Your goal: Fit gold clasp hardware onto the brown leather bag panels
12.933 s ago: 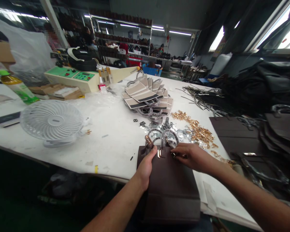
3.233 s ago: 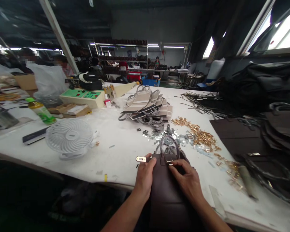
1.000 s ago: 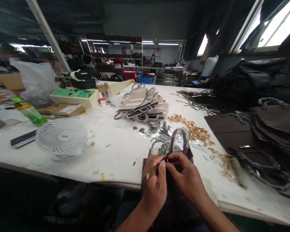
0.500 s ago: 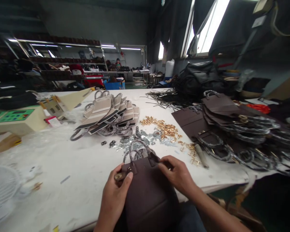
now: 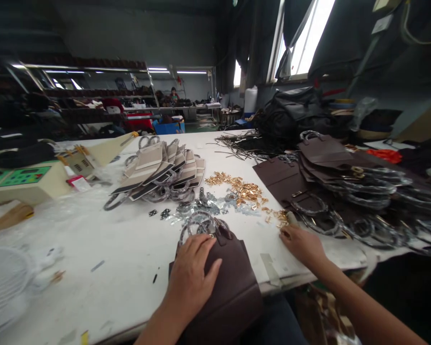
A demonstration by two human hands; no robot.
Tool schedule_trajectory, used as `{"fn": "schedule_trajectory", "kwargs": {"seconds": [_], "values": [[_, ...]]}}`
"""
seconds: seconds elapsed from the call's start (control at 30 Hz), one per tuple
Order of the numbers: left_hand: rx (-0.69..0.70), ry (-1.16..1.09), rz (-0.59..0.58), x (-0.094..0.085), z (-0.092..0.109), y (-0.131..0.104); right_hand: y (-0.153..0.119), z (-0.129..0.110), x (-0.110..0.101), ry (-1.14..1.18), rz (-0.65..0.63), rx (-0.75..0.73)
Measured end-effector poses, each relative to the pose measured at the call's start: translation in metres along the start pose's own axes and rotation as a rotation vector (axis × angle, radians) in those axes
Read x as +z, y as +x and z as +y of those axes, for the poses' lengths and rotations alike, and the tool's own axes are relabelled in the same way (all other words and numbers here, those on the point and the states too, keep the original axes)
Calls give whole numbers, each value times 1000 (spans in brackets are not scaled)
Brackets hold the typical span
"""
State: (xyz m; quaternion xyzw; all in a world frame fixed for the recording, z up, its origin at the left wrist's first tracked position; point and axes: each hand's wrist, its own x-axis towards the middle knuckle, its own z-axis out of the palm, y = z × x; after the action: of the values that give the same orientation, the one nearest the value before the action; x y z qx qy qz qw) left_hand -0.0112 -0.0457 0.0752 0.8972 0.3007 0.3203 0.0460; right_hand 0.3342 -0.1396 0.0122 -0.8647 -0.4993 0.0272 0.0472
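A dark brown handbag (image 5: 233, 273) with film-wrapped handles (image 5: 196, 223) leans at the table's front edge, partly over my lap. My left hand (image 5: 192, 268) lies on its upper left part, fingers stretched over the panel beside the handle base and thumb apart. Out to the right, my right hand (image 5: 301, 242) is at the near end of the scattered gold metal fittings (image 5: 249, 194), its fingertips pinched together. What is between those fingertips, if anything, is too small to make out. A tan rod-like tool (image 5: 292, 219) lies just behind that hand, partly covered.
Beige bag pieces (image 5: 154, 167) are piled beyond the left hand, and brown bags (image 5: 326, 158) are stacked at right. Silver metal plates (image 5: 204, 206) lie mid-table. A white fan (image 5: 7, 282) and a machine with a green panel (image 5: 27, 176) stand at left. A person (image 5: 174, 95) is far back.
My right hand has left the bag's upper right and moved right to the gold fittings. My left hand has shifted from the bag's left edge to lie over its front.
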Motion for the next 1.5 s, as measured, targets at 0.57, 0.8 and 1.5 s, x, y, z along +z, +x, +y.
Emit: {"fn": "schedule_trajectory", "kwargs": {"seconds": [0.57,0.8,1.5], "values": [[144,156,-460,25,-22,85,-6,-27,-17,211,-35,-343],[207,133,-507,4,-11,108,11,-10,-29,342,-12,-297],[61,-45,-775,12,47,136,-70,-157,17,1233,100,-398]]}}
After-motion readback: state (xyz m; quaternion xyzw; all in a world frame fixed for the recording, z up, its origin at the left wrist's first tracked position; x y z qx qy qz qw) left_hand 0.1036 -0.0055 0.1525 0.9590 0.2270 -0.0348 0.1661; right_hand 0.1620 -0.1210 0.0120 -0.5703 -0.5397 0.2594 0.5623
